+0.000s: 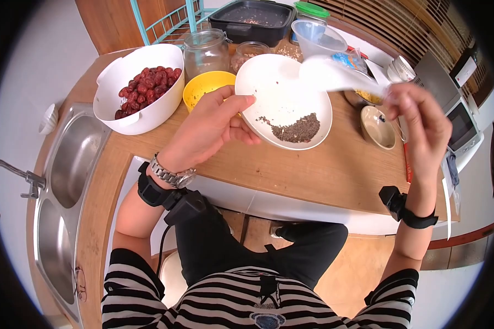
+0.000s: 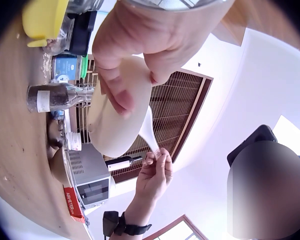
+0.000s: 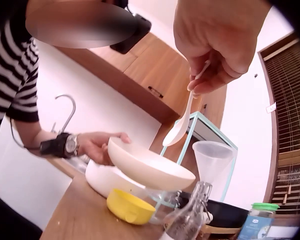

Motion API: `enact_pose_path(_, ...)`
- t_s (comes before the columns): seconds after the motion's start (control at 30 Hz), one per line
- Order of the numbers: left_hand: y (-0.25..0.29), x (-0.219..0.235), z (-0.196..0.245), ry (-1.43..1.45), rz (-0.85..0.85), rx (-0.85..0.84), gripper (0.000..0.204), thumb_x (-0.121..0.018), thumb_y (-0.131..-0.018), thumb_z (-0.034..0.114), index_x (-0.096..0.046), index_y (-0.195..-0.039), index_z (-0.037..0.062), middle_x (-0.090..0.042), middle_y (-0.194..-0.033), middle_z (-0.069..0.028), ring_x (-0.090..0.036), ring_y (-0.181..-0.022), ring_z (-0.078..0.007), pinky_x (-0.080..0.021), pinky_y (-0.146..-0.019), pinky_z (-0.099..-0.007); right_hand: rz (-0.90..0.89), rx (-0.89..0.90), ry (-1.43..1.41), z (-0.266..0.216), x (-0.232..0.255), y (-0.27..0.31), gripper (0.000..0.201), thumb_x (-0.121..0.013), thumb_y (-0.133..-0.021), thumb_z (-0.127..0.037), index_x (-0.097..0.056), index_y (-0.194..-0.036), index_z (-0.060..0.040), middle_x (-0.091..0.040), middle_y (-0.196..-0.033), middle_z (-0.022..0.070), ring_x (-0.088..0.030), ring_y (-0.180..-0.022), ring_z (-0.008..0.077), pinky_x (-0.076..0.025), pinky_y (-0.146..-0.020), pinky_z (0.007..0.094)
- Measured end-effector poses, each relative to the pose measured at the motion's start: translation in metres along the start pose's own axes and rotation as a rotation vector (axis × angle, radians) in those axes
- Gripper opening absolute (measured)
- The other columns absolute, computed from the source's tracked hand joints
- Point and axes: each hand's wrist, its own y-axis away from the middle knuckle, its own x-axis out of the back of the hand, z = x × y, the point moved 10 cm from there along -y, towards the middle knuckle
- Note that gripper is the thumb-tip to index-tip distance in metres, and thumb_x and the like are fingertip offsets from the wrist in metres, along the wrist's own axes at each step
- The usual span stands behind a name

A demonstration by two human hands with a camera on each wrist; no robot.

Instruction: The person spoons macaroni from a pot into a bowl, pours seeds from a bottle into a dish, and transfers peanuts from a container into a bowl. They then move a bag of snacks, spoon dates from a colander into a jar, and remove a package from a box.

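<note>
My left hand (image 1: 217, 123) grips the near left rim of a white oval plate (image 1: 269, 82), thumb on top and fingers underneath. Dark, flaky dried bits (image 1: 299, 130) lie heaped at the plate's near right side, with a few crumbs elsewhere. In my right hand (image 1: 420, 112) a white spoon (image 3: 182, 127) is pinched by its handle. Its bowl hangs above the plate in the right wrist view and looks blurred in the head view. Behind the plate stand a clear funnel (image 1: 318, 39) and a glass swing-top bottle (image 2: 65, 96) with dark contents.
A white basin (image 1: 107, 101) of red dates and a yellow bowl (image 1: 200, 85) stand left of the plate. Glass jars and a black tray (image 1: 252, 22) are behind. To the right are a beige bowl (image 1: 379, 129) and a microwave (image 1: 461, 123). A sink (image 1: 74, 159) lies far left.
</note>
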Motion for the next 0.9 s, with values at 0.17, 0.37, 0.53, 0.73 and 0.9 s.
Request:
enact_pose_path(0.17,0.007,0.005,-0.007,-0.040,0.010,0.025,0.032,-0.048,-0.081,0.020,-0.039,-0.099,-0.0059,-0.057,-0.074,-0.0127,-0.058,-0.058,-0.0164,-0.048,-0.052,-0.0244,-0.215,0.110,0.311,0.002,-0.038,0.024,0.010,-0.053,-0.074,0.002,-0.058,-0.082,0.0007,-0.056,-0.067,0.0082,-0.051,-0.054,0.0139,-0.042,-0.050,0.0232)
enact_pose_path(0.37,0.008,0.010,-0.013,-0.145,0.060,0.048,0.033,-0.045,-0.082,0.019,-0.040,-0.104,-0.0049,-0.057,-0.077,-0.0109,-0.057,-0.056,-0.0126,-0.048,-0.050,-0.0199,-0.338,0.081,0.346,0.012,-0.053,0.037,0.009,-0.054,-0.074,0.001,-0.057,-0.082,0.0015,-0.055,-0.065,0.0079,-0.050,-0.051,0.0133,-0.041,-0.049,0.0237)
enact_pose_path(0.53,0.007,0.017,-0.023,-0.169,0.126,0.095,0.033,-0.047,-0.082,0.021,-0.040,-0.101,-0.0051,-0.057,-0.076,-0.0116,-0.057,-0.057,-0.0130,-0.049,-0.051,-0.0211,-0.298,-0.521,-0.218,0.073,-0.063,0.066,0.013,-0.050,-0.080,-0.006,-0.056,-0.085,0.0042,-0.057,-0.068,0.0078,-0.051,-0.054,0.0090,-0.042,-0.049,0.0200)
enact_pose_path(0.73,0.009,0.014,-0.035,-0.134,0.114,0.145,0.036,-0.051,-0.080,0.020,-0.039,-0.097,-0.0094,-0.056,-0.076,-0.0150,-0.058,-0.058,-0.0162,-0.050,-0.053,-0.0243,-0.198,-0.921,-0.820,0.108,-0.101,0.110,0.021,-0.048,-0.083,-0.014,-0.055,-0.090,0.0051,-0.058,-0.072,0.0105,-0.054,-0.057,0.0091,-0.046,-0.053,0.0187)
enact_pose_path(0.9,0.011,0.010,-0.038,-0.106,0.072,0.159,0.033,-0.049,-0.081,0.021,-0.041,-0.096,-0.0073,-0.056,-0.075,-0.0133,-0.058,-0.058,-0.0159,-0.050,-0.052,-0.0240,-0.161,-0.871,-0.913,0.102,-0.097,0.098,0.022,-0.047,-0.083,-0.012,-0.054,-0.092,0.0062,-0.059,-0.075,0.0128,-0.055,-0.057,0.0093,-0.047,-0.054,0.0184)
